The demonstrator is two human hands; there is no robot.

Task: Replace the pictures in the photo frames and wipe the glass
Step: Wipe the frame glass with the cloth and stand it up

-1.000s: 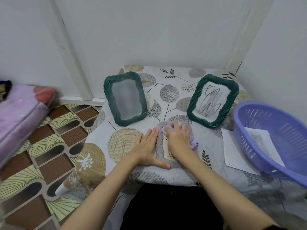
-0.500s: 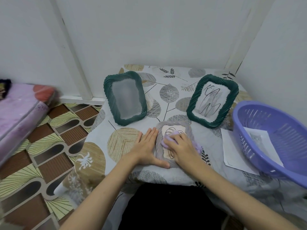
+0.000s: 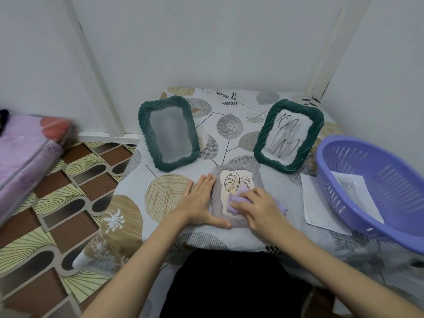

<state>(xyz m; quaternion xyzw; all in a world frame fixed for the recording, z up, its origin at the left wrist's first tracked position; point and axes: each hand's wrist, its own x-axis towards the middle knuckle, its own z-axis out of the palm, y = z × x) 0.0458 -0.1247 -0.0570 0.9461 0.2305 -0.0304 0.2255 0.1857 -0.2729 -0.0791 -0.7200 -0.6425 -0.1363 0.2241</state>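
A grey rope-edged photo frame (image 3: 236, 174) lies flat on the table near me, showing a leaf drawing. My right hand (image 3: 261, 210) presses a lilac cloth (image 3: 235, 200) onto the lower part of its glass. My left hand (image 3: 199, 200) lies flat with fingers together on the frame's left edge, thumb along its near edge. Two dark green frames stand behind: the left one (image 3: 168, 134) shows a blank grey pane, the right one (image 3: 289, 135) holds a line drawing.
A lilac plastic basket (image 3: 376, 193) with a printed sheet (image 3: 355, 193) inside sits at the right edge, partly on a white sheet of paper (image 3: 319, 207). The table wears a leaf-patterned cloth (image 3: 229, 125). White walls close the back and right. A purple mattress (image 3: 25, 157) lies on the floor at left.
My right hand has slid the cloth from the top of the grey frame down toward me, uncovering the leaf drawing. My left hand has stayed put.
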